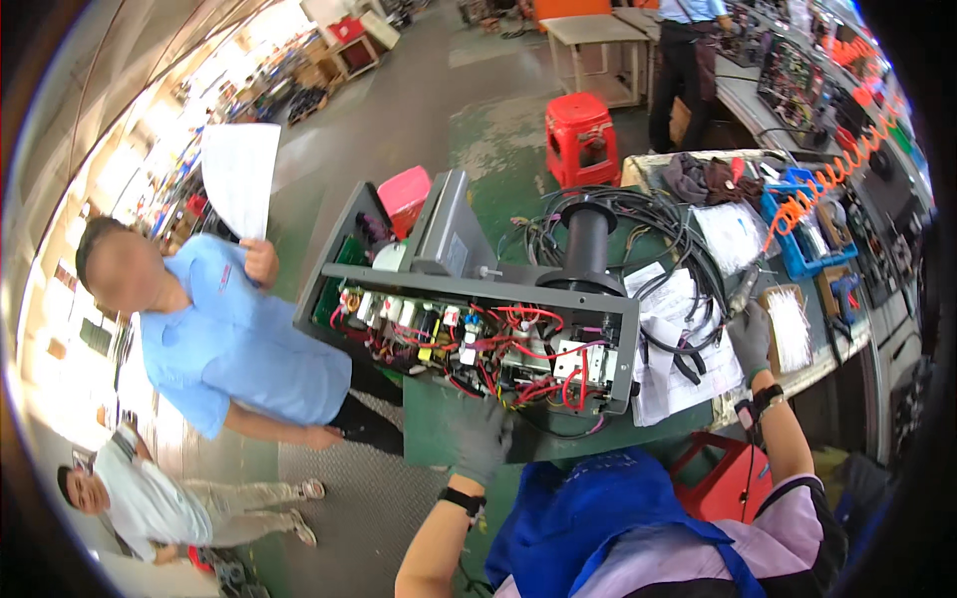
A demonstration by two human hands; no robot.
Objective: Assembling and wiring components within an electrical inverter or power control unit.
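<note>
An opened grey metal machine chassis (469, 289) lies in front of me, its near side showing red, yellow and white wiring and connectors. A black flanged spool-like cylinder (588, 244) stands on its right part. My left hand (481, 437), in a grey glove, is at the chassis's near edge, below the wires; its fingers are somewhat blurred but look stretched out. At the right, my gloved right hand (751, 341) is closed round a slim air tool (743, 291), which hangs on an orange coiled hose (797, 204). The tool's tip is hard to make out.
Black cables (678, 234) and printed sheets (688, 374) lie right of the chassis. A blue bin (797, 239) and a box of white ties (790, 329) stand farther right. A person in a blue shirt (239, 329) holds paper at the left. Red stools (581, 135) stand around.
</note>
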